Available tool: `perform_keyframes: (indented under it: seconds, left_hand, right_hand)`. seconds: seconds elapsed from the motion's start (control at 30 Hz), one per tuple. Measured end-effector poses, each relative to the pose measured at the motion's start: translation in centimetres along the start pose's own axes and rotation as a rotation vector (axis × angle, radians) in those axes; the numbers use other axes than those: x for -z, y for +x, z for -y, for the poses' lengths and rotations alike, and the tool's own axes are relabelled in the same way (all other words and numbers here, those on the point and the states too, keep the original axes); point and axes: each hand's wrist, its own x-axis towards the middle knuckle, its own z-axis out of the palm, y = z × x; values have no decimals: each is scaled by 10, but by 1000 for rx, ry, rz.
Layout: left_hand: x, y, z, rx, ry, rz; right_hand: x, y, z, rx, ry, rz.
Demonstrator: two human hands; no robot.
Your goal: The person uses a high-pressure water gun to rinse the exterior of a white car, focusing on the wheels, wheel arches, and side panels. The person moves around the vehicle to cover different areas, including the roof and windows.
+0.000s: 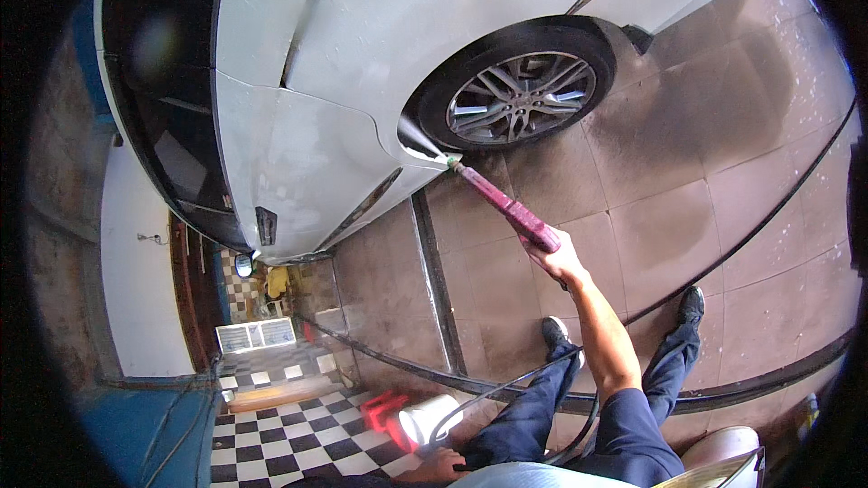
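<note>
My right hand (557, 259) is closed around the grip of a red pressure-washer gun (519, 213), which points up and left at a white car (312, 149). The gun's tip is by the lower edge of the body, beside a wheel with a multi-spoke alloy rim (522, 98). White spray (419, 139) leaves the nozzle into the gap between tyre and wheel arch. Low in the picture, my left hand (444, 466) is beside a black hose, near a white bucket; whether it grips the hose is hard to tell.
The black hose (753, 237) curves across the tiled floor (651, 237) behind and between my feet. A white bucket (434, 418) and a red object (386, 415) stand by the checkered wall. Dark channels (437, 285) cross the floor.
</note>
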Motion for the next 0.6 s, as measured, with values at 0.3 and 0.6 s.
perform_keyframes:
  seconds: [0.3,0.6]
  left_hand:
    - [-1,-7,-2,62,30,23]
    - [-26,-5,20,-29,29,-37]
  right_hand:
    - [10,-2,-3,15,57,-97]
    - [4,-1,4,60,-57,-19]
